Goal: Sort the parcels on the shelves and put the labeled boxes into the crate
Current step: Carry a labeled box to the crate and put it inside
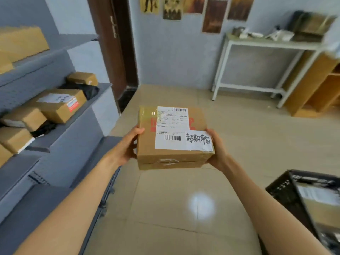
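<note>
Two bare hands hold one flat brown cardboard box (174, 138) out in front of you, above the pale tiled floor (184, 208). Your left hand (127, 146) presses its left side, thumb over the top edge; your right hand (217, 150) cups the right near corner from the side and beneath. Both are closed onto the box, which tilts a little toward you.

Its top carries a white printed shipping label (171, 127) with barcodes, and a smaller white paper slip (198, 140) with black handwritten characters overlapping the label's near right corner. Clear glossy tape wraps the far left edge, and red print shows from under the label. The near side has a seam and scuffed tape marks.

To your left stands a grey metal shelf unit (60, 126) with a perforated back panel. On its shelves lie more brown cardboard parcels (58, 105), some with labels, and crumpled black plastic bags (88, 90) between them.

At near right sits a black plastic slatted crate (287, 196), with a labelled cardboard box (320, 199) already in it. Far right, a white-framed metal table (257, 45) stands against the wall, blurred clutter on top, with a light wooden cabinet (316, 89) beside it. A dark brown door (114, 43) is far left of centre.
</note>
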Demonstrator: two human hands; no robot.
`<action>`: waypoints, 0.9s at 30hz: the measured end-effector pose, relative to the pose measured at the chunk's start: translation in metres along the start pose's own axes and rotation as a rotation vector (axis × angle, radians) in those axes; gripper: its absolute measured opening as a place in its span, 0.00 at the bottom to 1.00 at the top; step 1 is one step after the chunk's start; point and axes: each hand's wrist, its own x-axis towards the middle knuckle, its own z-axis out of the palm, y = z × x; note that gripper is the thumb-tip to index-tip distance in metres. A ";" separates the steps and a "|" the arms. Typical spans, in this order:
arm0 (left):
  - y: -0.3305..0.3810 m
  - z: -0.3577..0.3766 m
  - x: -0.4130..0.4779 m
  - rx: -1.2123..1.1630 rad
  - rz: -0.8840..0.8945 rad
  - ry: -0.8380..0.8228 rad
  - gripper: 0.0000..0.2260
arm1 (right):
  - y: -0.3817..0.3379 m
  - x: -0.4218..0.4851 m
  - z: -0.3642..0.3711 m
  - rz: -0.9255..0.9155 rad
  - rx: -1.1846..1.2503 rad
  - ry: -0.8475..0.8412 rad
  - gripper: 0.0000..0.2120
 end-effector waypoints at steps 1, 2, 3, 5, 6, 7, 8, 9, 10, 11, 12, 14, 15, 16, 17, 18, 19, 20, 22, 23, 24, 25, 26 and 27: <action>0.001 0.027 0.014 0.043 -0.010 -0.051 0.40 | -0.002 -0.011 -0.029 -0.017 0.037 0.046 0.26; 0.002 0.056 0.027 0.075 -0.017 -0.102 0.40 | -0.004 -0.023 -0.058 -0.035 0.090 0.083 0.25; 0.001 0.084 0.040 0.096 -0.021 -0.150 0.38 | -0.005 -0.035 -0.085 -0.059 0.143 0.120 0.25; -0.003 0.143 0.064 0.107 -0.031 -0.230 0.31 | -0.005 -0.060 -0.139 -0.100 0.220 0.190 0.24; -0.006 0.172 0.075 0.111 -0.043 -0.260 0.28 | -0.004 -0.072 -0.165 -0.111 0.247 0.231 0.23; -0.010 0.202 0.084 0.126 -0.060 -0.283 0.28 | -0.002 -0.083 -0.191 -0.117 0.270 0.272 0.22; -0.015 0.232 0.093 0.153 -0.076 -0.303 0.28 | -0.001 -0.094 -0.215 -0.120 0.292 0.310 0.22; -0.020 0.262 0.101 0.185 -0.096 -0.320 0.29 | 0.001 -0.106 -0.239 -0.121 0.313 0.346 0.22; -0.026 0.292 0.108 0.211 -0.115 -0.342 0.30 | 0.004 -0.116 -0.265 -0.119 0.336 0.385 0.22; -0.034 0.321 0.117 0.227 -0.132 -0.365 0.31 | 0.008 -0.127 -0.291 -0.118 0.353 0.419 0.22; -0.042 0.351 0.125 0.240 -0.147 -0.391 0.32 | 0.012 -0.138 -0.317 -0.122 0.364 0.448 0.22; -0.061 0.410 0.139 0.279 -0.180 -0.438 0.31 | 0.020 -0.162 -0.368 -0.135 0.397 0.500 0.20; -0.071 0.439 0.145 0.303 -0.197 -0.463 0.30 | 0.025 -0.174 -0.392 -0.134 0.423 0.526 0.19; -0.082 0.468 0.149 0.323 -0.212 -0.491 0.28 | 0.031 -0.186 -0.416 -0.127 0.451 0.556 0.19; -0.093 0.494 0.152 0.335 -0.228 -0.519 0.28 | 0.037 -0.198 -0.437 -0.120 0.473 0.589 0.18; -0.104 0.518 0.155 0.345 -0.245 -0.545 0.28 | 0.043 -0.209 -0.457 -0.117 0.485 0.618 0.18; -0.115 0.540 0.158 0.352 -0.262 -0.564 0.28 | 0.048 -0.219 -0.475 -0.111 0.485 0.644 0.18; -0.125 0.560 0.161 0.357 -0.280 -0.576 0.28 | 0.053 -0.228 -0.493 -0.106 0.486 0.665 0.19; -0.143 0.597 0.169 0.368 -0.320 -0.586 0.28 | 0.061 -0.242 -0.525 -0.095 0.501 0.701 0.20; -0.150 0.613 0.174 0.379 -0.340 -0.592 0.29 | 0.065 -0.247 -0.539 -0.091 0.512 0.717 0.20; -0.158 0.628 0.179 0.391 -0.358 -0.600 0.30 | 0.070 -0.250 -0.553 -0.087 0.525 0.731 0.19; -0.165 0.643 0.184 0.399 -0.373 -0.610 0.30 | 0.073 -0.253 -0.565 -0.076 0.538 0.749 0.18; -0.173 0.656 0.190 0.402 -0.386 -0.624 0.30 | 0.076 -0.253 -0.578 -0.061 0.553 0.770 0.18; -0.180 0.667 0.197 0.402 -0.398 -0.639 0.30 | 0.078 -0.253 -0.589 -0.045 0.560 0.788 0.18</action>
